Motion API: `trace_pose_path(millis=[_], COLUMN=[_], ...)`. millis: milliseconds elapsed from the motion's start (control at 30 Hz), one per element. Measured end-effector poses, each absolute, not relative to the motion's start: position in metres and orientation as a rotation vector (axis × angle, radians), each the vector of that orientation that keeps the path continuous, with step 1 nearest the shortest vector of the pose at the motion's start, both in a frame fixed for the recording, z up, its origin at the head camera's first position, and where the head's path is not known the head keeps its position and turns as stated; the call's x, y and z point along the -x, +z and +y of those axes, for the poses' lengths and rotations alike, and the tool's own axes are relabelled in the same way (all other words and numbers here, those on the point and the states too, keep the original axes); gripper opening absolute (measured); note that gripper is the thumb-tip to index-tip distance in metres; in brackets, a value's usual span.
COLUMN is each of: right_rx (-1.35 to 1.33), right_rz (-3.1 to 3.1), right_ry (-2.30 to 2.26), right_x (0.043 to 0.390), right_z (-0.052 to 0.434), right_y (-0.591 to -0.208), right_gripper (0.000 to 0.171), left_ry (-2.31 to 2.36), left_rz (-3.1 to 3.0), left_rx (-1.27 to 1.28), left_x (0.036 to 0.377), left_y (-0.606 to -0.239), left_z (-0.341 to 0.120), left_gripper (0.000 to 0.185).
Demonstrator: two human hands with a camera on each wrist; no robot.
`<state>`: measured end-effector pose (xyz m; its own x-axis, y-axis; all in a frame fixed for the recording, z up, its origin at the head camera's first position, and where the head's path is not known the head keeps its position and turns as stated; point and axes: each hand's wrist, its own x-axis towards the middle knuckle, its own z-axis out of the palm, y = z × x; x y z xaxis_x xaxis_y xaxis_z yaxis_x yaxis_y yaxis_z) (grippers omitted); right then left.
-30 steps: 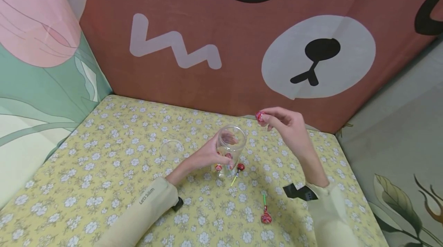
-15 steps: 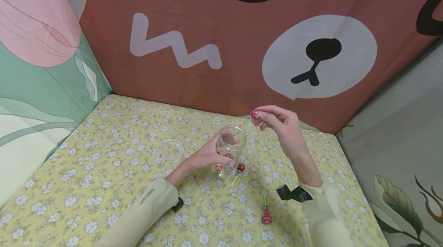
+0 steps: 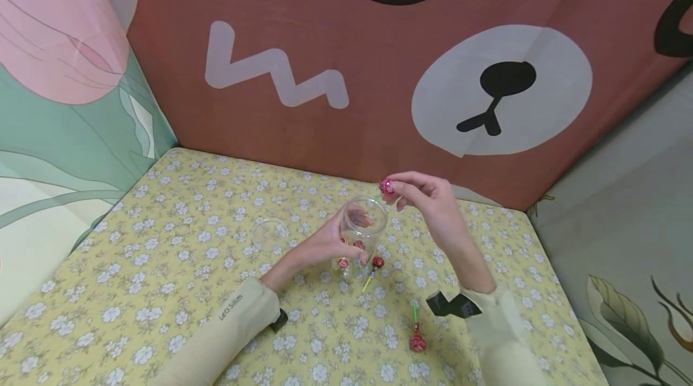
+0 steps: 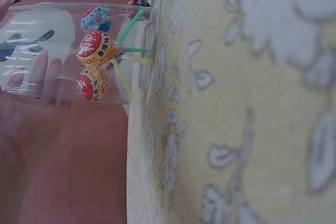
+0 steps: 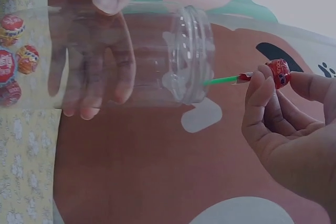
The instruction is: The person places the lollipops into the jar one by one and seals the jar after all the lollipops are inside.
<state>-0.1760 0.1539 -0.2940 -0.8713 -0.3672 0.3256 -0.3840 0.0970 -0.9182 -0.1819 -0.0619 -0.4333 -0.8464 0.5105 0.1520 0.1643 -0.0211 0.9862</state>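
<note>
A clear plastic jar (image 5: 152,51) stands upright on the table, gripped round its side by my left hand (image 3: 325,244). Several wrapped lollipops (image 4: 96,49) lie inside at its bottom, sticks downward. My right hand (image 3: 433,201) pinches a red-wrapped lollipop (image 5: 279,73) by its round head between thumb and fingers. That lollipop's green stick points at the jar's mouth, its tip right at the rim in the right wrist view. Another red lollipop (image 3: 378,262) with a yellow stick lies just right of the jar. Nearer the front rests a red lollipop (image 3: 417,343) with a green stick.
A clear round lid (image 3: 270,234) lies to the left of the jar. The yellow flowered cloth (image 3: 162,290) covers the table. Behind it rises a brown printed backdrop (image 3: 303,139), with printed hangings at both sides.
My right hand has moved left with the pinched lollipop, to beside and above the jar's mouth. The left hand and jar have stayed in place.
</note>
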Motion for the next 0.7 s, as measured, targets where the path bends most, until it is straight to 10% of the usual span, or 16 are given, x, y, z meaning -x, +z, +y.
trace_pose_path(millis=[700], right_rx=[-0.837], right_rz=[-2.428], right_ry=[1.867], right_x=[0.181], right_z=[0.150], right_y=[-0.307], right_gripper=[0.020], left_ry=[1.938], left_rz=[1.994], left_rx=[-0.715], left_x=[0.183], left_y=[-0.435], left_z=[-0.063], left_gripper=[0.090])
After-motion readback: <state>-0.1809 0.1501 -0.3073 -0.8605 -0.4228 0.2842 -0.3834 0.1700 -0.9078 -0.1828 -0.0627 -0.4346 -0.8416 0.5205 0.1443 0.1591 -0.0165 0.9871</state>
